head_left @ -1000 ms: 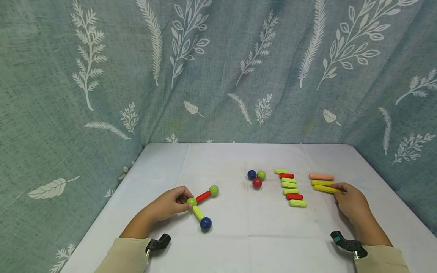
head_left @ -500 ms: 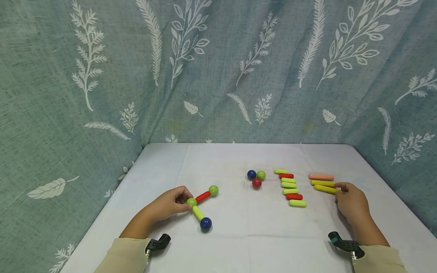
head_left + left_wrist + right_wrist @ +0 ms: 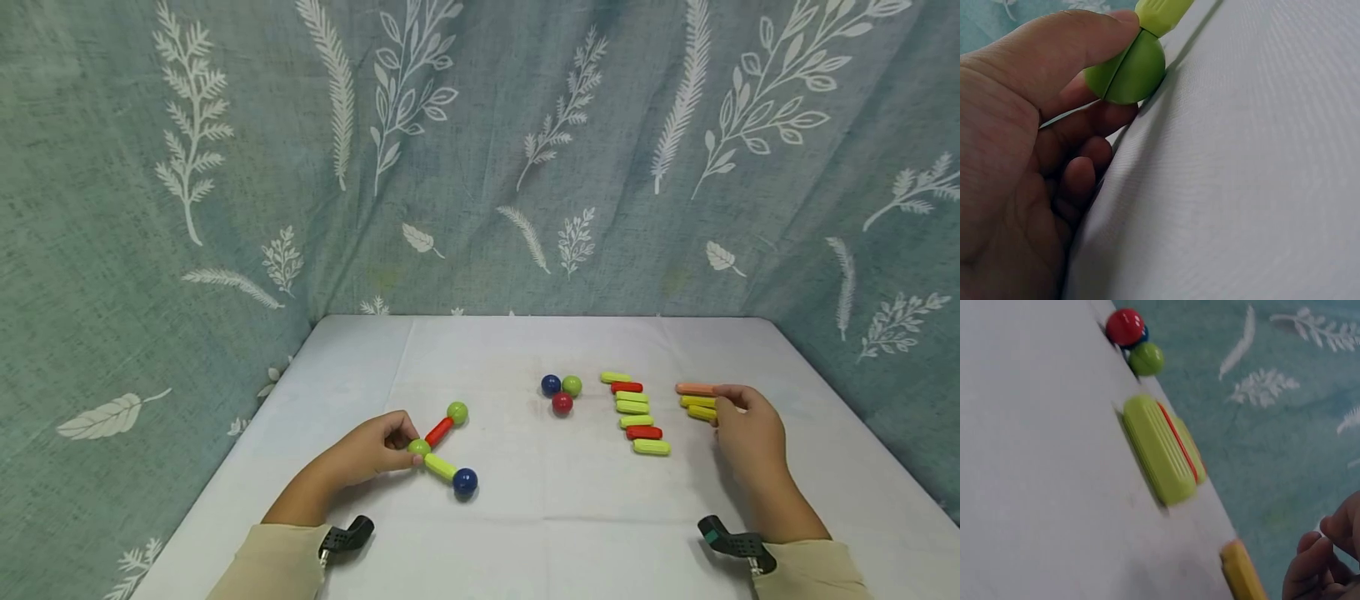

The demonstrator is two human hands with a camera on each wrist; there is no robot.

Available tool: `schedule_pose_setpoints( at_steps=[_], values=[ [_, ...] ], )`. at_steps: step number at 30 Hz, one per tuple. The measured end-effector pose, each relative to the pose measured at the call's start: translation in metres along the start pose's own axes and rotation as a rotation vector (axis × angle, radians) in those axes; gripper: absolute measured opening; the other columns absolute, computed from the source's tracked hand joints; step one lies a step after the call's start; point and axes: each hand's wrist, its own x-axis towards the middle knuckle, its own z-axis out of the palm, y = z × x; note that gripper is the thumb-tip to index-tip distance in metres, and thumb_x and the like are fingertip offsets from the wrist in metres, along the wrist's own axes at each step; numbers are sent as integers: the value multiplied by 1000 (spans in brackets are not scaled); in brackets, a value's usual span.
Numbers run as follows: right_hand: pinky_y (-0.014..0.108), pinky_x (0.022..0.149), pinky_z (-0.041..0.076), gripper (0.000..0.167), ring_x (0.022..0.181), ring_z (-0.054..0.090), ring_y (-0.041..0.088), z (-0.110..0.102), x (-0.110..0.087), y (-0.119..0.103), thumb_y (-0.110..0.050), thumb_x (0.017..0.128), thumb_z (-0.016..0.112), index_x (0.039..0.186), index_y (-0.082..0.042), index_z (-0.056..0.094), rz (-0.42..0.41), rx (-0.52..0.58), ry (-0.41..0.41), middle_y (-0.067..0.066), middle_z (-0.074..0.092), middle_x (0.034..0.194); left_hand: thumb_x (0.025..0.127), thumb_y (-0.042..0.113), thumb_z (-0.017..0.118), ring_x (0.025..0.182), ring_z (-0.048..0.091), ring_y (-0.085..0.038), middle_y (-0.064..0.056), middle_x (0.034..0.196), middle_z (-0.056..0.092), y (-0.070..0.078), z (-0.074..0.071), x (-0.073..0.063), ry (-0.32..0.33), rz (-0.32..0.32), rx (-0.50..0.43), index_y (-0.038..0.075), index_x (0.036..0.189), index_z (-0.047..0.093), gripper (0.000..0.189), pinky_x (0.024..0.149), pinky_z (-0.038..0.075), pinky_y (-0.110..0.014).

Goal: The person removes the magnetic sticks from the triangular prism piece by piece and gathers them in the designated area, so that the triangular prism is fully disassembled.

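My left hand (image 3: pixel 375 446) pinches a green ball (image 3: pixel 1132 72) between thumb and fingers, close over the white cloth. From that ball a red rod (image 3: pixel 439 432) runs to another green ball (image 3: pixel 457 412), and a yellow-green rod (image 3: pixel 440 467) runs to a blue ball (image 3: pixel 465 482), making a V. My right hand (image 3: pixel 753 437) hovers by the long rods with fingers loosely bent and nothing visible in them. In the head view it overlaps the right ends of an orange rod (image 3: pixel 693 389) and two yellow rods (image 3: pixel 697 402).
Several short yellow-green and red rods (image 3: pixel 651 447) lie in a column left of the long rods. A loose blue ball (image 3: pixel 551 385), green ball (image 3: pixel 572 386) and red ball (image 3: pixel 562 404) sit together mid-table. Patterned teal fabric (image 3: pixel 480 167) stands behind and beside the table.
My right hand has left the front yellow rod's end and moved left over the long rods. The V-shaped piece has turned in my left hand, its blue ball swinging right and away from me.
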Motion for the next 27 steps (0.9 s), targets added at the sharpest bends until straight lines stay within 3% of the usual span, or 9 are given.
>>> schedule_pose_setpoints(
  at_steps=[6,10,16,21,27],
  values=[
    [23,66,55,38,97,60,27,21,-15,-15,-30,112,44,141,-12,58,-115,-41,-76,15,58,131,87,27,87,85,56,-18,-3,93,62,-2,3,2,9,-6,0,14,101,65,29,70,48,-27],
    [27,69,56,35,91,60,26,31,-28,-25,-28,110,50,139,-10,59,-160,-18,-222,14,58,124,87,28,87,86,56,-19,-3,93,62,-3,5,4,8,0,-5,15,101,65,29,71,48,-27],
    [28,68,53,32,82,56,20,50,-49,-36,-22,108,57,135,-5,58,-162,114,-463,15,60,115,86,29,87,85,56,-19,-3,93,62,-3,3,4,16,1,4,15,101,65,30,70,48,-27],
    [30,67,52,30,83,58,23,67,-67,-40,-18,106,59,132,-2,59,-190,170,-650,15,63,114,86,29,88,86,57,-19,-3,93,63,-2,3,4,10,-8,-2,15,100,65,30,72,49,-27],
    [29,65,51,26,77,58,23,92,-83,-48,-15,103,63,126,-3,63,-215,152,-797,18,64,108,85,29,88,87,56,-21,-2,93,63,-5,3,4,21,-30,7,17,100,65,30,71,48,-28]
  ],
)
